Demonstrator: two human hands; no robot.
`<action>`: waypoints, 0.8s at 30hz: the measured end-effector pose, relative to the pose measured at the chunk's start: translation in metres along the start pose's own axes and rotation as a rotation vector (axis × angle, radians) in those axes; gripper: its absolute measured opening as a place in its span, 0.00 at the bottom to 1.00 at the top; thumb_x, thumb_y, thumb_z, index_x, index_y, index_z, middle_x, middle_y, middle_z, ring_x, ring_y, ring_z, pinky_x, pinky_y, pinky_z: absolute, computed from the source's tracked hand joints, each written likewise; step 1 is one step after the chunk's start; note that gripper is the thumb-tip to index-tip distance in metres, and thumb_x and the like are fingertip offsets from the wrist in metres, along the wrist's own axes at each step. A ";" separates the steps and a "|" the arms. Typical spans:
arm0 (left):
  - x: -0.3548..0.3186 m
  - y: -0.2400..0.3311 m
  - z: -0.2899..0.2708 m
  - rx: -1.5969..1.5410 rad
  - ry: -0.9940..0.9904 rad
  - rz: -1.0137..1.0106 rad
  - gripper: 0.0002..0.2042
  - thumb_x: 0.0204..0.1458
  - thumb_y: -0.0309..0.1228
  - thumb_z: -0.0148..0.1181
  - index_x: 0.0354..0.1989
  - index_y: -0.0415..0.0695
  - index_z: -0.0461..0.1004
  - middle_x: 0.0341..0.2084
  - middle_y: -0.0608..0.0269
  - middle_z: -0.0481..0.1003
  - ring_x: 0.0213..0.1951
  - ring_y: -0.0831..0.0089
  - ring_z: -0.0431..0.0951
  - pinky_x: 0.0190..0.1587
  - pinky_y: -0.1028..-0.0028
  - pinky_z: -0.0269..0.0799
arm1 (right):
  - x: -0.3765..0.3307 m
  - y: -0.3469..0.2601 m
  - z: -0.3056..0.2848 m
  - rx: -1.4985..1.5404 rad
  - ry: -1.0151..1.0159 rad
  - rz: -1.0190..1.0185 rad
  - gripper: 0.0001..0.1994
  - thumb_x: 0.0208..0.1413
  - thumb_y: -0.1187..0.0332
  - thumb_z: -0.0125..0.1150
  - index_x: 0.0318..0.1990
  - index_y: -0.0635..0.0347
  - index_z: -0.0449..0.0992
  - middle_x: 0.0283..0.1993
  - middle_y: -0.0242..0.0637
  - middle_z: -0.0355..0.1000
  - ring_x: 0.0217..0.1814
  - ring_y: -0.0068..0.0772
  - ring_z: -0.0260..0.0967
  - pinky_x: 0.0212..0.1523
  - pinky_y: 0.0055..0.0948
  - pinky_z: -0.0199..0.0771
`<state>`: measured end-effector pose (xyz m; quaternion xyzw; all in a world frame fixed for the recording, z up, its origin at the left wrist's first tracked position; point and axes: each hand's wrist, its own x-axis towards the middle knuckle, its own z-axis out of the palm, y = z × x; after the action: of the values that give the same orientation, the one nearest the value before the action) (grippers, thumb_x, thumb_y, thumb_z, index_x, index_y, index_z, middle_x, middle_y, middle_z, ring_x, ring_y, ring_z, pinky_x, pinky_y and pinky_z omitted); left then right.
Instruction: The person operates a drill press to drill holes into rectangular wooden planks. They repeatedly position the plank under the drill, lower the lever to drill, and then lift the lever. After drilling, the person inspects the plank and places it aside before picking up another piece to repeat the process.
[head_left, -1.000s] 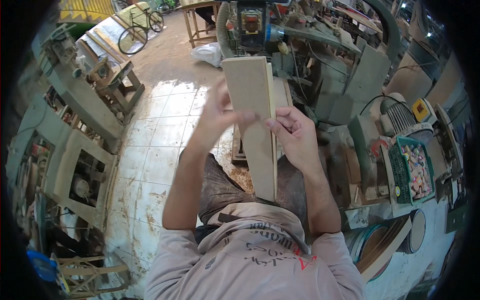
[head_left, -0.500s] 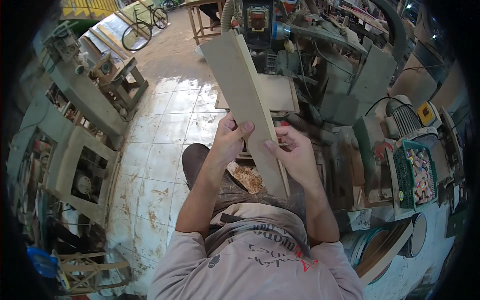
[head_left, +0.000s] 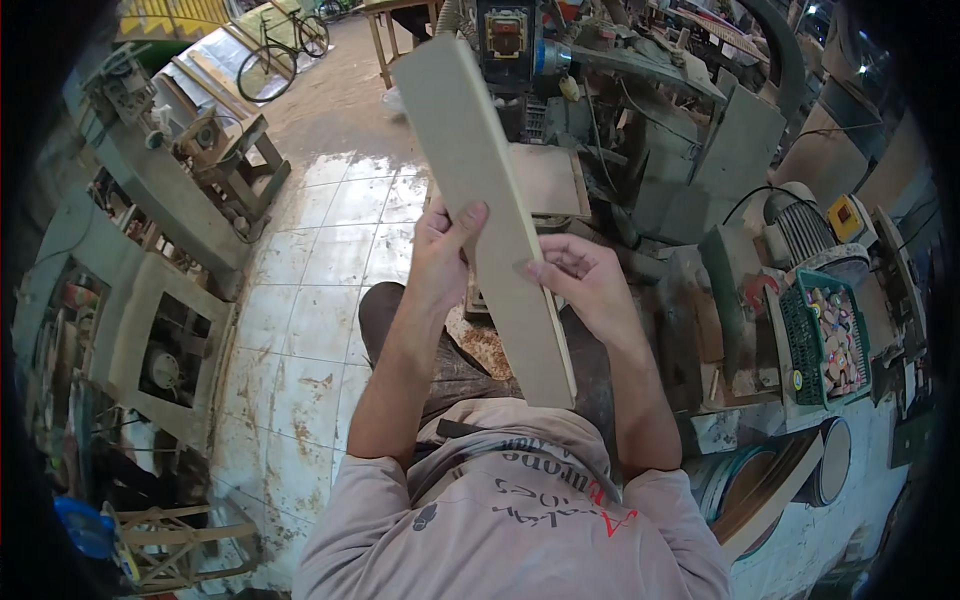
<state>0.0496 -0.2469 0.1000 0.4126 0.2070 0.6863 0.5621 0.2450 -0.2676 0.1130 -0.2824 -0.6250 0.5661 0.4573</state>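
Observation:
A long, pale wooden board [head_left: 476,170] is held up in front of me, its far end leaning to the left and its near end close to my shirt. My left hand [head_left: 444,250] grips its left edge, with the thumb flat on the broad face and the fingers behind. On the opposite edge, my right hand [head_left: 583,277] pinches the board with the thumb at the face's rim; its fingers are curled and partly hidden. The narrow right edge shows as a lighter strip.
Wood shavings [head_left: 484,350] lie below the board, between my legs. To the right are an electric motor [head_left: 803,225] and a green basket [head_left: 810,345] of small coloured pieces. Dusty machines line both sides. A bicycle [head_left: 283,50] stands far left on the tiled floor's [head_left: 325,265] far side.
The board has turned so its broad face shows more and its side edge less. Both hands have shifted slightly left and farther from me, still holding it.

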 end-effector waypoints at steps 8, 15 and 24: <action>0.008 0.023 -0.009 -0.038 0.145 0.177 0.19 0.56 0.37 0.61 0.49 0.36 0.69 0.40 0.59 0.77 0.39 0.74 0.79 0.42 0.74 0.76 | -0.035 0.012 0.002 -0.123 0.046 0.032 0.11 0.59 0.71 0.61 0.45 0.68 0.73 0.37 0.34 0.76 0.37 0.18 0.71 0.40 0.21 0.71; 0.009 0.026 -0.013 -0.073 0.138 0.113 0.20 0.56 0.36 0.61 0.51 0.36 0.68 0.42 0.60 0.76 0.42 0.73 0.77 0.46 0.74 0.74 | -0.033 0.011 0.015 -0.142 0.102 -0.016 0.09 0.59 0.70 0.60 0.43 0.67 0.72 0.37 0.34 0.76 0.38 0.17 0.71 0.40 0.22 0.71; -0.006 0.001 -0.019 0.024 0.206 0.011 0.24 0.56 0.38 0.61 0.55 0.37 0.64 0.44 0.58 0.73 0.45 0.69 0.76 0.48 0.67 0.74 | -0.024 0.012 0.015 0.059 -0.028 0.164 0.14 0.59 0.69 0.60 0.49 0.69 0.74 0.40 0.34 0.77 0.39 0.16 0.71 0.40 0.20 0.71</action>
<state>0.0338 -0.2490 0.0877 0.3476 0.2694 0.7258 0.5290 0.2399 -0.2927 0.0967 -0.3110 -0.5893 0.6236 0.4087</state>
